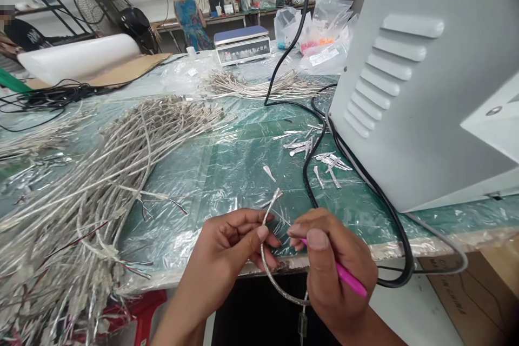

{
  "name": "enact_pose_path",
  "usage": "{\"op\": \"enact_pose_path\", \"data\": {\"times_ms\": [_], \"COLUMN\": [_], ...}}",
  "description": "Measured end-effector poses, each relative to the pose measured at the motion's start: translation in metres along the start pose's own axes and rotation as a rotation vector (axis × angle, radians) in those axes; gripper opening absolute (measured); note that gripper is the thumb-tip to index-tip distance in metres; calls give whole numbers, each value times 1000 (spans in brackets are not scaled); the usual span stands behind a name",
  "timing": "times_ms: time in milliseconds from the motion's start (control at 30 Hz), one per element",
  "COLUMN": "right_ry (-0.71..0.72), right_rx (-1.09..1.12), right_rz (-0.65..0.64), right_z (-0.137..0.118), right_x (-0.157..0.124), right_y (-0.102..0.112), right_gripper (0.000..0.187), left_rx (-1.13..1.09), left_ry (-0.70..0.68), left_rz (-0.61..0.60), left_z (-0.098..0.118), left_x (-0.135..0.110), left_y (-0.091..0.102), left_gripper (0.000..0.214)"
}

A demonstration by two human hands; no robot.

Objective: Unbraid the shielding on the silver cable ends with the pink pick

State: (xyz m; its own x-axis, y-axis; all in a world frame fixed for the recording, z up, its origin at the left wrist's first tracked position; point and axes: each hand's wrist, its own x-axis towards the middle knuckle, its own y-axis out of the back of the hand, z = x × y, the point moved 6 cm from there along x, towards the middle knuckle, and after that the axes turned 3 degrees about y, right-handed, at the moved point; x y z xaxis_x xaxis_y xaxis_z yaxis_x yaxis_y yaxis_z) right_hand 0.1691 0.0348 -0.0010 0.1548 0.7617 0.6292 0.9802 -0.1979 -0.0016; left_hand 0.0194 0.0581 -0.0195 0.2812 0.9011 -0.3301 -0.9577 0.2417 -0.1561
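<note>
My left hand (233, 248) pinches a thin cable (265, 262) with a silvery braided look between thumb and fingers. The cable's end, loose and flattened like foil, sticks up above the fingertips. From there the cable curves down and passes behind my right hand (334, 265). That hand is closed around a slim tool with a pink handle (351, 279). A thin metallic tip seems to reach from it toward the cable end; its exact kind I cannot make out. Short silver foil strips (300, 146) lie scattered just beyond both hands.
A large heap of similar cables (133, 146) covers the left, with another bundle (259, 85) behind. A grey machine (409, 86) stands at right, black cords (312, 173) beside it. Farther back are a scale (242, 46), plastic bags (316, 32), a fan (93, 2) and people.
</note>
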Motion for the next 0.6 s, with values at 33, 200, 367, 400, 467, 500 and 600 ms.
{"op": "enact_pose_path", "data": {"times_ms": [33,200,367,400,467,500,600], "right_ry": [0,-9,-16,-14,-18,-22,-26], "right_rx": [-6,-17,-50,-52,-57,-59,-62], "right_rz": [-6,-24,-35,-34,-33,-34,-39], "right_z": [0,0,0,0,0,1,1], "right_x": [0,1,0,-1,-2,-2,-2], "right_y": [0,-1,-1,-1,-1,-1,-1], "right_gripper": [18,19,19,19,19,19,19], "left_rx": [1,19,16,19,27,32,34], "left_ry": [2,15,10,10,14,17,25], "left_rz": [4,6,3,4,9,12,22], "left_z": [0,-1,-1,-1,0,0,0], "left_x": [0,-1,0,0,1,1,1], "left_y": [0,-1,-1,-1,-1,-1,-1], "left_gripper": [20,21,19,19,18,18,18]}}
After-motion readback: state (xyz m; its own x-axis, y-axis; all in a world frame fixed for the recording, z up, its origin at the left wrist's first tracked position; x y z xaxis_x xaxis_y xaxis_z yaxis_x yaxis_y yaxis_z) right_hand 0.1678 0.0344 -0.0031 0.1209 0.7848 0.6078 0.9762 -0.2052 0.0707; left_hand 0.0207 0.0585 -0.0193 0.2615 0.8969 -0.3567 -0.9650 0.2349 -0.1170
